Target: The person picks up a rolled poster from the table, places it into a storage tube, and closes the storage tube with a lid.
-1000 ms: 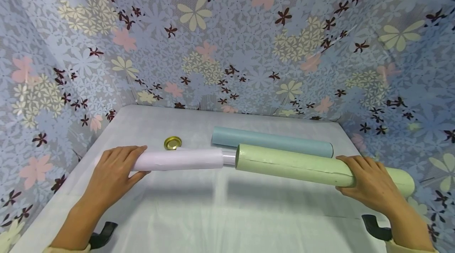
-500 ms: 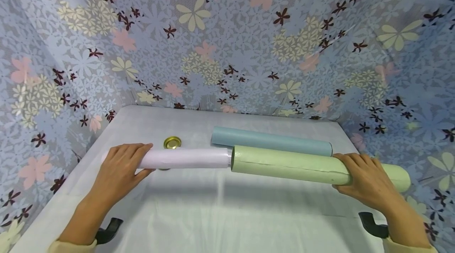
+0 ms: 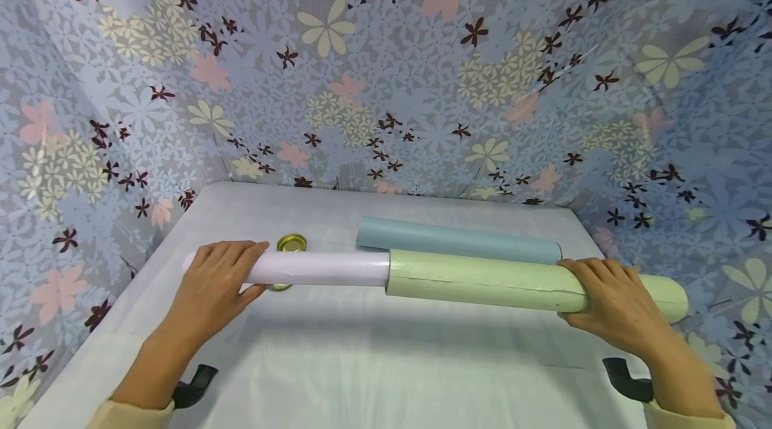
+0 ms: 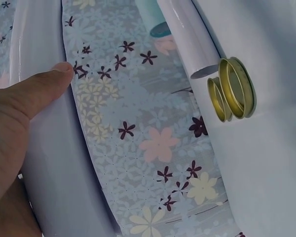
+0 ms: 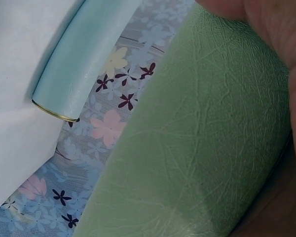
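Observation:
A pale lilac tube (image 3: 326,269) is held near its left end by my left hand (image 3: 217,281); in the left wrist view the thumb (image 4: 44,89) lies along the tube. My right hand (image 3: 609,301) grips a wider light-green tube (image 3: 482,279) toward its right end. Both tubes are above the table, roughly level and in line. The lilac tube's right end meets the green tube's left rim; whether it sits inside cannot be told. No clear section shows between them. In the right wrist view the green tube's creased surface (image 5: 177,123) fills the palm side.
A light-blue tube (image 3: 458,239) lies on the white-covered table (image 3: 374,369) behind the green one. Gold lids (image 3: 292,242) lie behind and below the lilac tube. In the left wrist view another pale tube (image 4: 190,37) ends beside them. Flowered cloth (image 3: 386,80) surrounds the table.
The left hand has moved right with the lilac tube and the right hand slightly left with the green tube. The clear section between the tubes has gone from sight.

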`<move>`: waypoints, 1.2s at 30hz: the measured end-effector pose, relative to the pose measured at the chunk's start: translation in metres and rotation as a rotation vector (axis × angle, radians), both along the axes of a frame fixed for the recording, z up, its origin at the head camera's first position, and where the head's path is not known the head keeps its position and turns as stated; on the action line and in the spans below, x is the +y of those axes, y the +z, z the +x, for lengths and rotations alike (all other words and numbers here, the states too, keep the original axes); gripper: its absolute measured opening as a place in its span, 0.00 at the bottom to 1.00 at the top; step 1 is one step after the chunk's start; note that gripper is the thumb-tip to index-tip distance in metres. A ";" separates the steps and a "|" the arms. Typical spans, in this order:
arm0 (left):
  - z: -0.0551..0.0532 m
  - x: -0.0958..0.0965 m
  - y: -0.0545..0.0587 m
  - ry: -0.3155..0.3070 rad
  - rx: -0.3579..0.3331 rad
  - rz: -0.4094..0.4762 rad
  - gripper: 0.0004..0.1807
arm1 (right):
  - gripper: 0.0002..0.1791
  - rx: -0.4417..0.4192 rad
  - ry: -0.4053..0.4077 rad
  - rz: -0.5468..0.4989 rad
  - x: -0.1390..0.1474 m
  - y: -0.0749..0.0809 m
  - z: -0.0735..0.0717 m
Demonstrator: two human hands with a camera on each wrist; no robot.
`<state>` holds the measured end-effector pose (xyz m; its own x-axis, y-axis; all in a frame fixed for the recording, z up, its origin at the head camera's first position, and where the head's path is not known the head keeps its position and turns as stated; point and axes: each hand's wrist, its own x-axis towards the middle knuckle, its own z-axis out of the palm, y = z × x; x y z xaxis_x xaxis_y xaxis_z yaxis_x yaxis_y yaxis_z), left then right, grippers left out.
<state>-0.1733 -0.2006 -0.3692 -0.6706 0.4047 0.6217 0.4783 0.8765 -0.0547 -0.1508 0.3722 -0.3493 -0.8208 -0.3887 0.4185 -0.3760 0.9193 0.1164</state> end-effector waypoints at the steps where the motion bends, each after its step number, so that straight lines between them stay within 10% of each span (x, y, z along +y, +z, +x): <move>1: 0.000 0.001 0.000 0.000 -0.001 -0.001 0.39 | 0.48 -0.001 0.001 0.000 -0.001 0.000 0.000; 36: -0.009 0.045 -0.004 -0.010 0.022 -0.030 0.37 | 0.45 0.034 0.042 -0.008 -0.029 -0.003 -0.018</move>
